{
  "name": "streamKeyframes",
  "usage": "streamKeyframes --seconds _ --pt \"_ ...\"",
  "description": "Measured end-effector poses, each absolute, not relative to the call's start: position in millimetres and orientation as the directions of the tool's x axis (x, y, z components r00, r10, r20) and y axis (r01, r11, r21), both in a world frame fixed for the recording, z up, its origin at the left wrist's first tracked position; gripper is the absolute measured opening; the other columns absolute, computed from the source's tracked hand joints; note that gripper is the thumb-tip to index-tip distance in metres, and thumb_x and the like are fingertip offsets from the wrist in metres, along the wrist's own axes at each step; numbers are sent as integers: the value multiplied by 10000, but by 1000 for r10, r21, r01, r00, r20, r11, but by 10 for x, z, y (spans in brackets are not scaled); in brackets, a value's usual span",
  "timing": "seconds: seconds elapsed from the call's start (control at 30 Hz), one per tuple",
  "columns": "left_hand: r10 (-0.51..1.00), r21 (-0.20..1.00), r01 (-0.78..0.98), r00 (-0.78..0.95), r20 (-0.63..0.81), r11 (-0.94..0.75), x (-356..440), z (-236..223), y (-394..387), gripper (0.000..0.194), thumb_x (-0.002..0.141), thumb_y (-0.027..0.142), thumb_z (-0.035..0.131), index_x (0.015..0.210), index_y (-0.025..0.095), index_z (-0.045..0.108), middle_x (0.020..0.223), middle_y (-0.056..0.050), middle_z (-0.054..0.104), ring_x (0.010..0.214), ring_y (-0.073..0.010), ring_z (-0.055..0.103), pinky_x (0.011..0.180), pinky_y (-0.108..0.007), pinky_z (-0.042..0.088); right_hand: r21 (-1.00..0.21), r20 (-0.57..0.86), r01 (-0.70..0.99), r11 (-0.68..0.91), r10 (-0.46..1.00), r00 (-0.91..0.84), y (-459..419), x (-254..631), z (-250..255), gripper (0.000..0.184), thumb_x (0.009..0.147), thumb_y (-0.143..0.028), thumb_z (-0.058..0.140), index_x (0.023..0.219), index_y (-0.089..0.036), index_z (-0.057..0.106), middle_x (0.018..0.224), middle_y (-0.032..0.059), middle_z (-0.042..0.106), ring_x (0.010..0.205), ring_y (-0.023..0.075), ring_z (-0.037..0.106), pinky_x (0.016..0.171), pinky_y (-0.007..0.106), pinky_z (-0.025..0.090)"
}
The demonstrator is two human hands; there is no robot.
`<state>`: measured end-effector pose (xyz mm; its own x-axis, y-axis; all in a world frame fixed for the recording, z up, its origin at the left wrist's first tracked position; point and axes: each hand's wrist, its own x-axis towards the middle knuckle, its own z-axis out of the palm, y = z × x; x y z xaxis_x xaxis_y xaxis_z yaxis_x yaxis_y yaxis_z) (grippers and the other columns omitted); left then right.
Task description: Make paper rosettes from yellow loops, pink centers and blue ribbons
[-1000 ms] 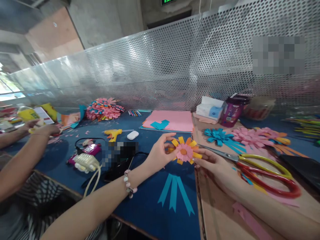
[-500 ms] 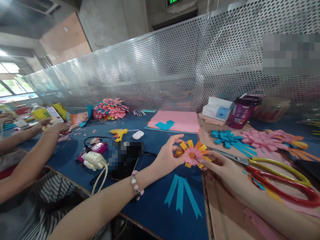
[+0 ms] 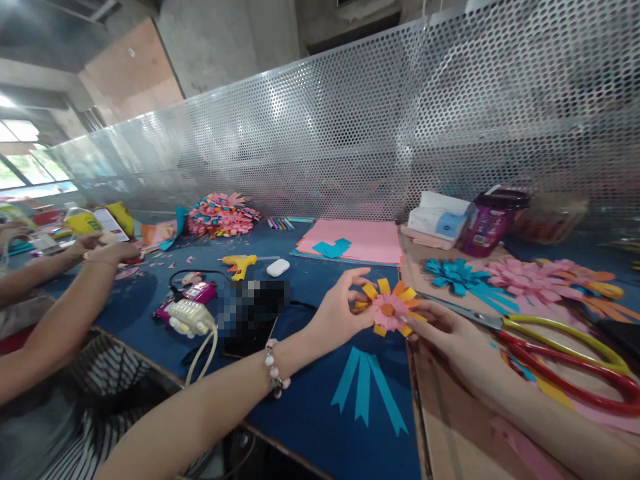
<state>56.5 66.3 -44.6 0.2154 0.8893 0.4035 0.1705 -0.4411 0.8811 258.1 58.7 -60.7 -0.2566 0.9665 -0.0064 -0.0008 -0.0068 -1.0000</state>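
Observation:
A paper flower [image 3: 389,309] with yellow and orange loops, a pink layer and an orange centre is held up between my two hands. My left hand [image 3: 344,307], with a beaded bracelet at its wrist, pinches the flower's left edge. From the other side, my right hand [image 3: 445,333] grips it with thumb and fingers; some fingertips are hidden behind the petals. Just below lie blue paper ribbon strips [image 3: 361,387] with notched ends, fanned out on the table. Scissors [image 3: 560,347] with yellow and red handles rest beyond my right hand.
A yellow glue gun [image 3: 240,265], a white case [image 3: 278,267] and a power strip [image 3: 187,315] lie to the left. Pink paper sheets [image 3: 355,239] lie behind. At right are a blue paper flower [image 3: 453,275], pink flowers [image 3: 530,280] and a purple cup [image 3: 493,223]. Another person's hands [image 3: 107,248] work at far left.
Both hands keep their hold on the paper flower, which has hardly moved. The whole view has shifted slightly.

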Motion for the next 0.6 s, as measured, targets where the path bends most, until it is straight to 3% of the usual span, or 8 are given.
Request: streamKeyframes --seconds 0.6 --pt "900 890 186 223 374 -416 565 -445 651 556 804 241 642 1301 203 397 1169 -105 512 833 -140 637 679 -250 546 -997 6 79 25 973 -233 598 2596 -656 431 743 -541 676 1033 -237 578 828 20 635 505 97 451 448 236 341"
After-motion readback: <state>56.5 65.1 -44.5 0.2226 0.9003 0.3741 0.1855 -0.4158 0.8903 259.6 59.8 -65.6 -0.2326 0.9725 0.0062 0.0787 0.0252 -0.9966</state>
